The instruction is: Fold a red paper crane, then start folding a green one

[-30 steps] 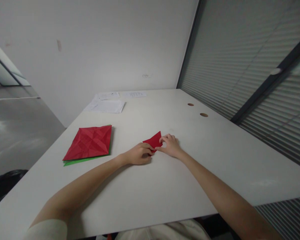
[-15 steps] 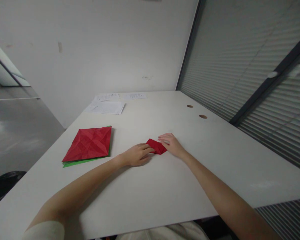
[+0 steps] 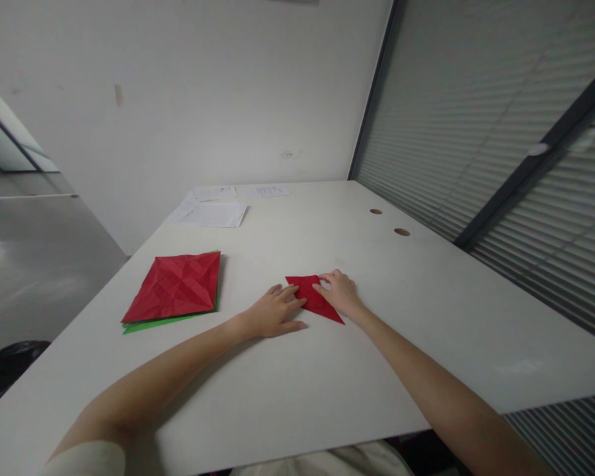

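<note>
A small folded red paper (image 3: 313, 299) lies flat on the white table (image 3: 327, 370), shaped like a long triangle pointing right and toward me. My left hand (image 3: 272, 312) rests flat with spread fingers, its fingertips on the paper's left edge. My right hand (image 3: 340, 293) presses its curled fingertips on the paper's far right edge. Neither hand lifts the paper.
A creased red square sheet (image 3: 176, 285) lies on a green sheet (image 3: 153, 322) to the left. White printed papers (image 3: 211, 211) sit at the table's far end. Two round cable holes (image 3: 401, 232) are near the right edge, beside slatted blinds (image 3: 500, 145).
The small red paper was held up off the table, then laid down and spread flat into a longer triangle. My left hand opened and flattened on it.
</note>
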`<state>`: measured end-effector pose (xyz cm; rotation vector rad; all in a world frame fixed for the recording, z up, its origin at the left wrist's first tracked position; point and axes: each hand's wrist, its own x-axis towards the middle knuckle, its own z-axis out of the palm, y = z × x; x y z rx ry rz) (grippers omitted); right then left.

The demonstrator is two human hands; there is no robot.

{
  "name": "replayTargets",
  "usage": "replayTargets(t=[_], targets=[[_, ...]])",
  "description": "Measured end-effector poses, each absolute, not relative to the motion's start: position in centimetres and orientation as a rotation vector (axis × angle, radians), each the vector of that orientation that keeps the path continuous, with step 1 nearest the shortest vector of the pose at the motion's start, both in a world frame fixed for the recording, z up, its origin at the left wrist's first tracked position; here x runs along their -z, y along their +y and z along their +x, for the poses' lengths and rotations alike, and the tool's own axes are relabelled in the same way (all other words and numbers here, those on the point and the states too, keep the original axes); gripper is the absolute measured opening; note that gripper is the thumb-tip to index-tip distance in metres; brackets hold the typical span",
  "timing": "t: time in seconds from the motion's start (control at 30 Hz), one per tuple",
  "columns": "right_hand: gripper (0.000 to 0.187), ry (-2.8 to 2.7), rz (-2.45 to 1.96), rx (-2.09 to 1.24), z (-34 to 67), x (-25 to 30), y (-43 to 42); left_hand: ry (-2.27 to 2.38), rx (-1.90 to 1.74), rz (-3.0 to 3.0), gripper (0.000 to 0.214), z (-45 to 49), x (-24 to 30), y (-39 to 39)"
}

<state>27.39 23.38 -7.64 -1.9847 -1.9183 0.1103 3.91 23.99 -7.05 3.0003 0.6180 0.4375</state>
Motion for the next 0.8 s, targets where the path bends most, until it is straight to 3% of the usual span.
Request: replayTargets(t=[0.13, 0.37, 0.57, 0.8], targets=[[0.029, -1.846, -1.965, -0.146, 26.96, 8.02, 23.55, 0.639, -0.424, 2.979, 0.054, 3.9, 6.9, 24.05], [0.035, -1.569, -1.82, -0.52, 27.33, 8.23, 24.26, 0.617, -0.372, 2.973, 0.046, 3.92, 6.55, 23.96], [0.012, -1.673, -1.954, -0.377, 26.82, 8.05, 23.85, 0.613, -0.385, 2.99, 0.045, 3.96, 6.45, 23.84], [0.011, -1.708, -1.8, -0.359, 26.81, 8.7, 23.9, 0.617, -0.376, 2.99, 0.045, 4.03, 6.68, 24.02]])
